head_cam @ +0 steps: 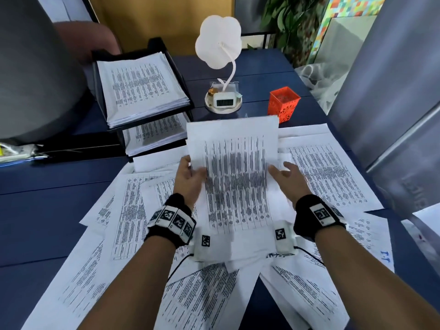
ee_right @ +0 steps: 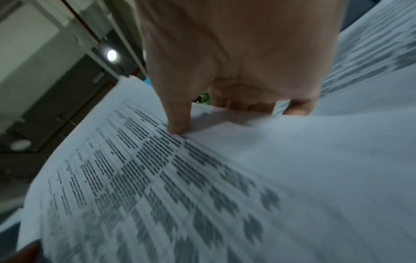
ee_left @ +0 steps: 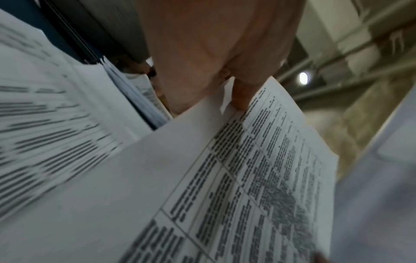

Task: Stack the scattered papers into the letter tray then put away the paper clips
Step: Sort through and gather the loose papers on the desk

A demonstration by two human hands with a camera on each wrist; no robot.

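I hold a thin sheaf of printed papers point(head_cam: 234, 177) lifted off the blue desk point(head_cam: 59, 201), tilted up toward me. My left hand point(head_cam: 194, 169) pinches its left edge with the thumb on top. My right hand point(head_cam: 279, 169) grips the right edge, and in the right wrist view its thumb point(ee_right: 178, 124) presses on the printed side point(ee_right: 180, 178). The left wrist view shows my left hand's fingers point(ee_left: 241, 99) at the sheaf's edge point(ee_left: 247, 178). The black two-tier letter tray point(head_cam: 156, 42) stands at the back left with a paper stack point(head_cam: 142, 89) on its top tier. More sheets point(head_cam: 331, 175) lie scattered below.
A white flower-shaped lamp with a clock base point(head_cam: 223, 101) and an orange mesh pot point(head_cam: 283, 103) stand behind the lifted sheaf. A tiny wire shape, perhaps a paper clip point(head_cam: 246, 114), lies between them. A large grey shape point(head_cam: 35, 79) is left of the tray.
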